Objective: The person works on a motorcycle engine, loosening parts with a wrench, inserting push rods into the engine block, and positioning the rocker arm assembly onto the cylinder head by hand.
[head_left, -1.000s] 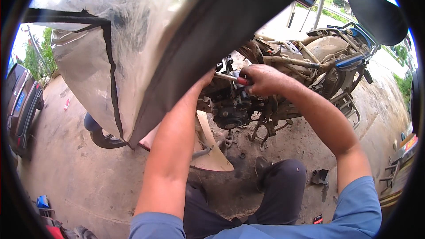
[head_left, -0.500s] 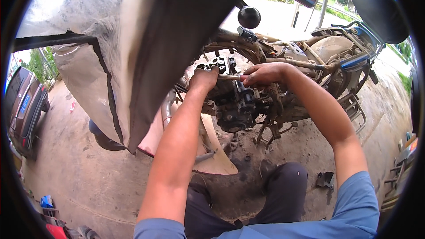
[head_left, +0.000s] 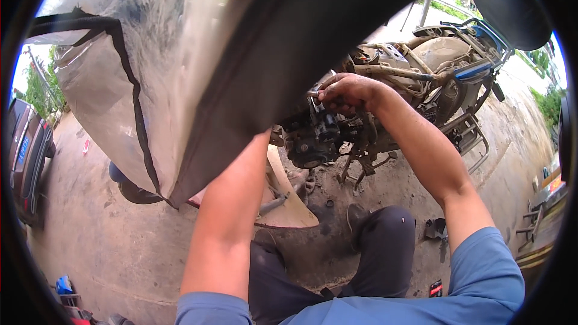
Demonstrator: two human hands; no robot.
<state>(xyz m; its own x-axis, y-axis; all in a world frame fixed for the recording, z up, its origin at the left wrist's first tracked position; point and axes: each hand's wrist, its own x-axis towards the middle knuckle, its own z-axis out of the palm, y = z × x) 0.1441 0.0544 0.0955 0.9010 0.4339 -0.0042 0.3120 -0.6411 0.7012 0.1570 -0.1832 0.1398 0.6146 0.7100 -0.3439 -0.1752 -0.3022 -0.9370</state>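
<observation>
Dark brown car (head_left: 29, 159) stood left, green bushes (head_left: 42, 87) far beyond. Cloudy plastic sheet (head_left: 162, 78), black-trimmed, hung left. Red-and-white scrap (head_left: 86, 146) lay right of car. Near right, small red-and-black item (head_left: 436, 289) sat on ground (head_left: 129, 247).

the right hand (head_left: 347, 92) grips a metal tool (head_left: 312, 93) by the motorcycle engine (head_left: 311, 144); a dark-edged plastic sheet (head_left: 241, 84) hides the left hand.

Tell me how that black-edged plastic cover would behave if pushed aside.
The plastic cover would probably fold rather than resist stiffly: its lower panel hangs creased. It looks light for its size, being translucent sheeting. Its wide dark border may bend less, since it looks thicker.
</observation>
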